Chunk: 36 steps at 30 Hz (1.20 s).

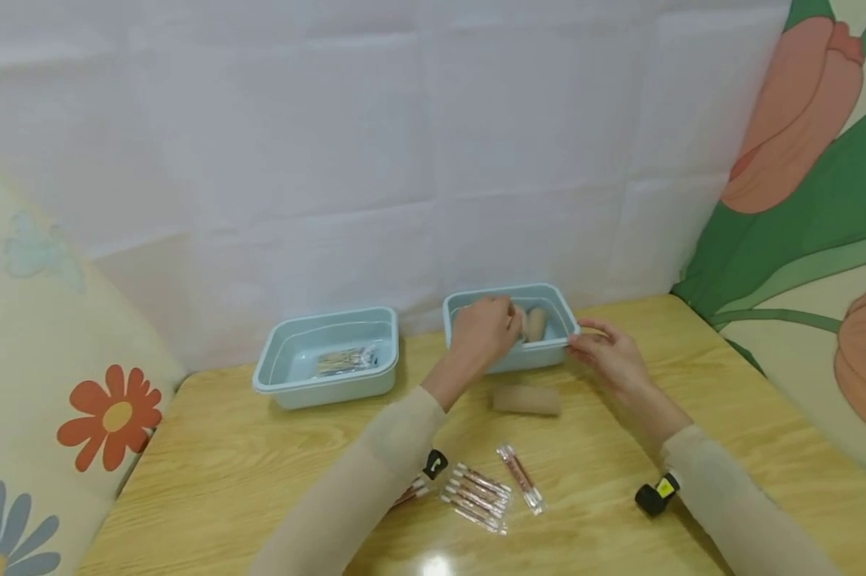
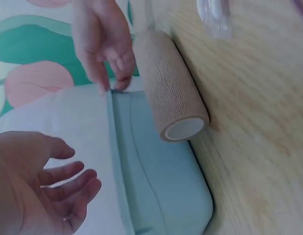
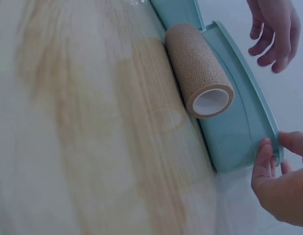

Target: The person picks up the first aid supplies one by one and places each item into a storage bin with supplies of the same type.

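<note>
My left hand (image 1: 482,324) is above the right-hand light blue plastic tub (image 1: 527,358). Its fingers (image 2: 68,183) are loosely bent with nothing between them in the left wrist view. With thumb and fingers my right hand (image 1: 609,356) pinches the tub's rim at its right front corner, which the right wrist view shows up close. Inside the tub lies a tan roll of crinkled bandage (image 1: 537,324), and part of another shows beside my left hand. One more bandage roll (image 3: 198,68), with a white core, lies on its side on the table in front of the tub.
A second blue tub (image 1: 332,392) stands to the left, holding thin clear-wrapped sticks (image 1: 346,362). Several wrapped, white-tipped reddish sticks (image 1: 476,496) lie nearer on the wooden table (image 1: 210,472), partly behind my left sleeve. A white cloth (image 1: 318,160) hangs behind the tubs.
</note>
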Tool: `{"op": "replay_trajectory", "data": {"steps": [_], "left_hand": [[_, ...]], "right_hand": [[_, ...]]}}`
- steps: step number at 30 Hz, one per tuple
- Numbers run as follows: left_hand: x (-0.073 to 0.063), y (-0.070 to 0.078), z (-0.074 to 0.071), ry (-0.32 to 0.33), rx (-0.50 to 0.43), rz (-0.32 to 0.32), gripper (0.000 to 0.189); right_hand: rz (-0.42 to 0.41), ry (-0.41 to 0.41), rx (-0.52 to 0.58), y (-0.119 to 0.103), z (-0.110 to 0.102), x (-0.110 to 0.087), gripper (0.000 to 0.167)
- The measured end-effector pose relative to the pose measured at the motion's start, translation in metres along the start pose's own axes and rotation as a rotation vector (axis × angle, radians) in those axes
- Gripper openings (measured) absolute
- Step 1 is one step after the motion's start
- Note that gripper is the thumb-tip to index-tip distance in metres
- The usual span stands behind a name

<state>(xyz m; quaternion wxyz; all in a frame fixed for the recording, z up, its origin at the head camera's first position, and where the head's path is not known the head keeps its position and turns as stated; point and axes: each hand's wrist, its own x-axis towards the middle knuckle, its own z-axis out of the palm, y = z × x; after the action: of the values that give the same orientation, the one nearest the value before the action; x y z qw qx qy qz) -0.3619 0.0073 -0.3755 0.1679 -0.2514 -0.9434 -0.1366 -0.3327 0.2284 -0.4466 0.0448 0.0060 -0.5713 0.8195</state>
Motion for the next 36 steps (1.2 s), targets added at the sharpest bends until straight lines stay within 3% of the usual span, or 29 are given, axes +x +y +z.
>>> {"op": "replay_trajectory", "data": {"steps": [4,8,14,17,20,27,31,36], "left_hand": [[-0.021,0.007,-0.011,0.001,-0.011,0.153,0.018],[-0.040,0.013,-0.014,-0.008,-0.006,0.282,0.017],[-0.061,0.016,-0.006,-0.150,-0.066,0.373,0.023],[-0.064,0.017,-0.002,-0.158,-0.046,0.407,0.025],[-0.063,0.018,0.001,-0.170,-0.029,0.414,0.028],[-0.064,0.012,0.012,-0.293,-0.069,0.351,0.039],[-0.062,0.008,0.015,-0.357,-0.055,0.346,0.042],[-0.063,0.003,0.016,-0.397,-0.039,0.319,0.045]], "right_hand": [[0.002,-0.004,0.001,-0.005,-0.003,0.000,0.049],[-0.010,0.015,-0.002,-0.006,-0.007,0.001,0.045],[-0.010,0.002,-0.025,-0.002,-0.010,0.002,0.044],[-0.017,-0.008,-0.037,0.000,-0.009,0.003,0.048],[-0.024,0.004,-0.040,-0.001,-0.008,0.004,0.048],[-0.009,0.009,0.012,-0.001,-0.005,0.002,0.043],[-0.021,0.010,0.016,-0.003,-0.005,0.004,0.045],[-0.008,-0.003,0.011,-0.005,-0.006,0.004,0.044]]}}
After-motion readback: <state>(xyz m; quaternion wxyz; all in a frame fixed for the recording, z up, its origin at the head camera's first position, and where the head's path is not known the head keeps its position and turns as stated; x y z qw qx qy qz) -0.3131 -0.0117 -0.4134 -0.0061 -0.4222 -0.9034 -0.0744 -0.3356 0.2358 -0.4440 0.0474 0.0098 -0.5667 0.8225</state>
